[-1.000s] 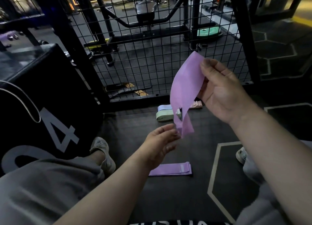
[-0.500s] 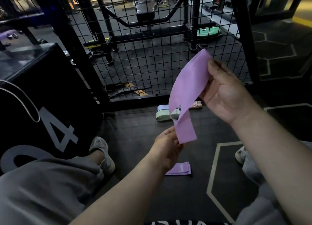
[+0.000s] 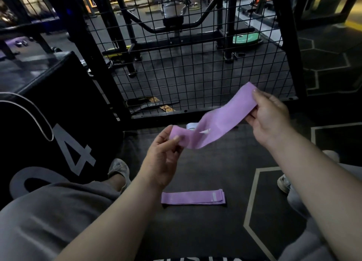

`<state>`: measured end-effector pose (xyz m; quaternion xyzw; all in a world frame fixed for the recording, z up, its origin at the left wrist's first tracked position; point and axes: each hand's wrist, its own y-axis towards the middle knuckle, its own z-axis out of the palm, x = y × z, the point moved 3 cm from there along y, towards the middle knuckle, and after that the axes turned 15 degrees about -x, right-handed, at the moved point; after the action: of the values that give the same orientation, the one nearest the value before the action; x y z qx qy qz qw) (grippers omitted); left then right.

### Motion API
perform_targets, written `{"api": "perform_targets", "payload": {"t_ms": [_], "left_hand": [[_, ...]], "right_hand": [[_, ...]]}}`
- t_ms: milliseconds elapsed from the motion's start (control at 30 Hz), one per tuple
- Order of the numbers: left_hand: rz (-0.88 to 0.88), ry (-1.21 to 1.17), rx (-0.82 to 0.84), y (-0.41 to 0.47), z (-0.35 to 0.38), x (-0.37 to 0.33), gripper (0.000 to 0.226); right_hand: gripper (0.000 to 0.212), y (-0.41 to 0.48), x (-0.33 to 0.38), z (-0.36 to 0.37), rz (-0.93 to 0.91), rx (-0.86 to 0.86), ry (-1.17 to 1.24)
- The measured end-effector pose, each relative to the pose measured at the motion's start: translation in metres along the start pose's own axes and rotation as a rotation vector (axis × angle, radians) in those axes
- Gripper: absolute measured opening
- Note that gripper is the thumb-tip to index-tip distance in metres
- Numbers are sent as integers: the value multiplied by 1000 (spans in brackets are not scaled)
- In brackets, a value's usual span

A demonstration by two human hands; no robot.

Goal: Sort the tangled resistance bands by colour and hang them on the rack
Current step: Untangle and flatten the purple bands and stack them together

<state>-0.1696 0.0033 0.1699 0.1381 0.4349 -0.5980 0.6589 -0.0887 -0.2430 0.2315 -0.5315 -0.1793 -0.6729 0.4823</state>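
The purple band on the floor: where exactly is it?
Head view, lower centre: the purple band lies flat on the floor, just below the left hand.

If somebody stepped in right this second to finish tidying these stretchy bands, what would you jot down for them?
Left hand: pinches the lower end of a purple band.
Right hand: grips its upper end; the band spans both hands, off the floor.
Second purple band: folded flat on the floor below the hands.
A pale band peeks out behind the held one; others may be hidden.
Done: one purple apparently laid aside.
Left: pair the held one with it, sort the rest, hang everything; nothing hangs on the wire mesh.
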Motion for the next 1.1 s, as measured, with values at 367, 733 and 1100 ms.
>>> {"api": "perform_targets", "payload": {"t_ms": [367, 733, 1100], "left_hand": [[243, 215, -472, 20, -27, -21, 8], [776, 671, -303, 4, 19, -67, 19], [824, 1100, 259, -3, 70, -48, 31]], "right_hand": [[6, 2, -7, -2, 45, -49, 1], [12, 11, -33, -12, -64, -45, -632], [50, -66, -51, 16, -279, 932, -713]]}}
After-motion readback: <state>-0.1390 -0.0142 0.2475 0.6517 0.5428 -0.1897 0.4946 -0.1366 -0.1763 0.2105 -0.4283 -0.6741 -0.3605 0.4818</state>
